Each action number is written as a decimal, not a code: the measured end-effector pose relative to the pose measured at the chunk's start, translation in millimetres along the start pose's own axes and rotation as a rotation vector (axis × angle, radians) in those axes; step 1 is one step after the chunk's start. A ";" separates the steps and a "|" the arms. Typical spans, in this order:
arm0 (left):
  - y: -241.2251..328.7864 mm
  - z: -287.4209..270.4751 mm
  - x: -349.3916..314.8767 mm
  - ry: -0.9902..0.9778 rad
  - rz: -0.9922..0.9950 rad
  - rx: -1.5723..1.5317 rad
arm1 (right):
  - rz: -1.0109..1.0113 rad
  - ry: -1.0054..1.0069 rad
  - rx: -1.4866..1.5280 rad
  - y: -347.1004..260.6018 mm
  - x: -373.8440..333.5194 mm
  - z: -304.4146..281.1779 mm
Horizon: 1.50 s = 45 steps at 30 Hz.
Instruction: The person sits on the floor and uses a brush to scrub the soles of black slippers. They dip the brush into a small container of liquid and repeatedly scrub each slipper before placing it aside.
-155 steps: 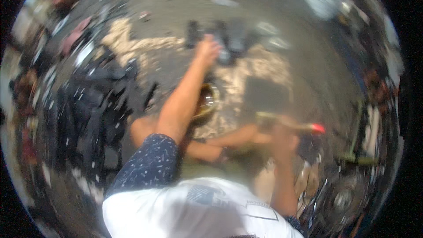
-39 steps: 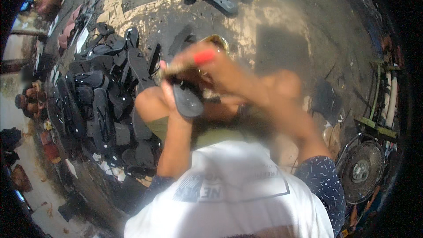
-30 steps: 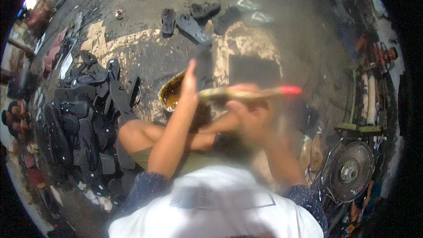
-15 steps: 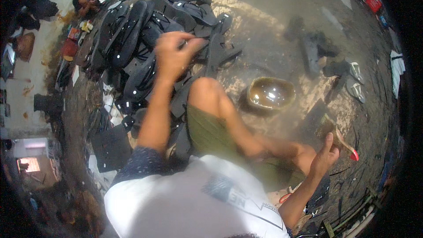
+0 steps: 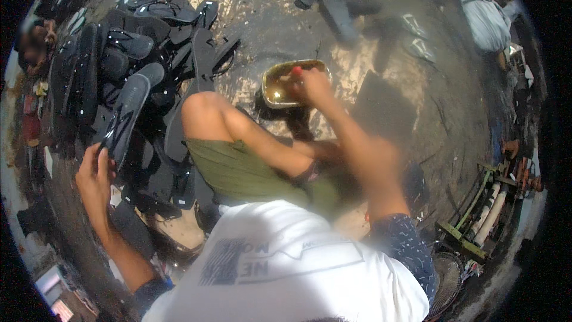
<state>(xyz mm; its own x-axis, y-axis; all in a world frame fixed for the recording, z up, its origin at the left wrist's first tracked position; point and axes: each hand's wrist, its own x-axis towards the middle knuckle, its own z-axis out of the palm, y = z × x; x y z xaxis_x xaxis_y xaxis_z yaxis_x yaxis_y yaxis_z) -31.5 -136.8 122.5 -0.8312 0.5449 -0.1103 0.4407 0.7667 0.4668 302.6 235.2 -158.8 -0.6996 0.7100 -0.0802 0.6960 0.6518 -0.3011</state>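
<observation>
My left hand point(image 5: 95, 170) is closed on the near end of a black flip-flop point(image 5: 130, 104), which lies tilted over a heap of similar flip-flops. Its thong strap faces up. My right hand point(image 5: 314, 86) reaches into a squarish bowl point(image 5: 267, 96) of shiny amber liquid in front of my bent legs. Between its fingers is a brush whose red handle tip point(image 5: 297, 70) shows; the bristle end is hidden in the bowl.
Many black flip-flops point(image 5: 89, 65) are piled on the left. A dark flat sheet point(image 5: 381, 107) lies right of the bowl, and two pale sandals point(image 5: 420, 48) farther off. A metal frame point(image 5: 476, 226) and a fan point(image 5: 447, 280) stand at the right. Another person point(image 5: 37, 42) sits far left.
My right hand has swung from the right side into the bowl with the brush. The left hand has come down and back and now grips a flip-flop. The view has turned rightward.
</observation>
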 end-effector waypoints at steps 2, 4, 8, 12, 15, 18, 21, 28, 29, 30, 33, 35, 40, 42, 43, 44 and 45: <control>-14.1 2.1 -13.6 0.054 0.143 -0.063 | 0.089 -0.094 0.117 -6.7 -5.4 -13.7; -32.0 2.4 -16.5 0.075 0.280 -0.283 | 0.158 0.135 0.601 -14.1 -26.1 -65.0; -3.3 49.0 -14.8 0.388 0.306 -0.652 | 0.172 0.264 0.794 -6.8 -58.0 -129.4; 43.1 134.1 -4.7 0.019 0.483 -0.349 | 0.097 0.329 -0.041 100.3 -107.0 -106.6; 36.8 178.1 -21.8 -0.026 0.701 -0.182 | 0.450 0.459 0.549 40.1 -128.1 -188.6; 50.7 181.9 -26.8 0.019 0.931 0.093 | 0.555 0.653 0.915 29.8 -139.4 -194.2; 57.9 184.1 -13.2 0.016 0.871 0.032 | 0.573 0.739 1.137 -1.3 -128.2 -184.2; 125.2 205.5 -36.8 -0.677 0.035 -1.609 | 0.060 0.389 1.418 -158.9 -95.2 -132.5; 132.2 213.5 -49.9 -0.637 -0.024 -1.708 | -0.020 0.460 1.270 -165.4 -92.9 -134.2; 135.8 213.4 -57.3 -0.673 0.035 -1.704 | -0.011 0.529 1.179 -166.6 -90.5 -138.2; 138.8 207.8 -75.8 -0.713 0.141 -1.725 | -0.266 0.817 0.377 -152.5 -77.0 -137.9; 145.9 210.6 -68.9 -0.744 0.164 -1.799 | -0.327 0.747 0.658 -155.1 -83.1 -141.3; 113.6 245.4 -39.5 -0.570 -0.051 -1.727 | -0.313 0.469 1.188 -166.4 -111.8 -128.6; 145.9 228.9 -61.8 -0.659 0.022 -1.823 | -0.154 0.545 1.373 -160.5 -98.1 -126.9; 143.8 227.3 -64.6 -0.736 -0.013 -1.909 | -0.113 0.635 1.388 -156.8 -85.0 -122.1; 141.2 226.9 -67.4 -0.809 -0.058 -1.994 | -0.157 0.620 1.271 -149.9 -75.8 -127.0; 138.0 225.8 -70.1 -0.887 -0.108 -2.065 | -0.204 0.601 1.156 -142.8 -66.6 -131.9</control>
<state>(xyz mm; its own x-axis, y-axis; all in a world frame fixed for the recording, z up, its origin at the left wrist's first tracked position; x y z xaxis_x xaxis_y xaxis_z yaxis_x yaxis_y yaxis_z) 164.2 7.4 -3.5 -0.2463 0.9564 -0.1569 -0.9176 -0.1780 0.3555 271.1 130.1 14.9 -0.3858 0.8290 0.4048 -0.1608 0.3716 -0.9144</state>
